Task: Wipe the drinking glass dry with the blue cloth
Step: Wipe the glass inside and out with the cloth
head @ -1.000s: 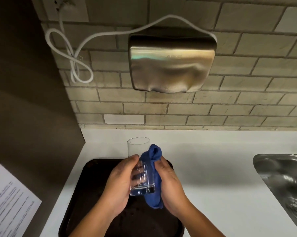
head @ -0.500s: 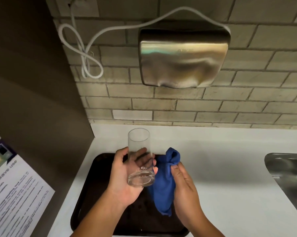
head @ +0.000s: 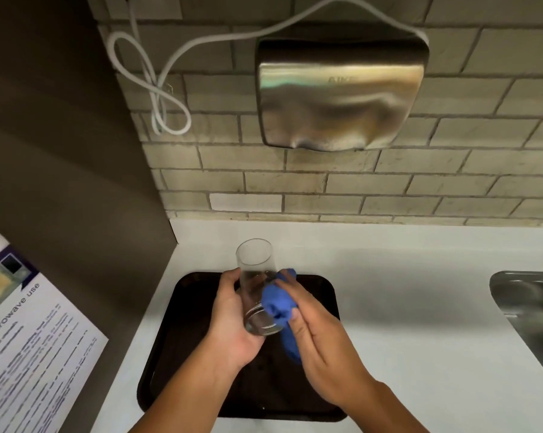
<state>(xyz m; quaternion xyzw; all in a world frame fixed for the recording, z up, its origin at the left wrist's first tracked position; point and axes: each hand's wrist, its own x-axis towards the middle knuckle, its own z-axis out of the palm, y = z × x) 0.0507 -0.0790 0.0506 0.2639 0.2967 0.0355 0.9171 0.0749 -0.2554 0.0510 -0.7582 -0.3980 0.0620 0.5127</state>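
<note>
Head view: the drinking glass (head: 257,289) is being held tilted above a dark tray (head: 182,354) that is lying on the white desk (head: 404,307), its open mouth pointing up and away and its thick base low near the palm. The left hand (head: 232,323) is being wrapped round the lower half of the glass, with the fingers (head: 231,278) curled against the wall and the far ones hidden behind it. The blue cloth (head: 279,303) is being pressed against the right side of the glass by the right hand (head: 320,348), whose fingers (head: 287,284) are being laid nearly straight and close together over the bunched fabric, while a tail of cloth is hanging down below the palm. A slip is being judged the main risk: the glass is probably wet, and it is being gripped low and only from one side, so a firm rub from the right could twist it out of the left hand onto the tray. The upper wall and rim are not being covered by the cloth, so damp patches may be left there, and whether the inside is being reached cannot be told. The metal sink (head: 526,310) is lying well apart to the right.
</note>
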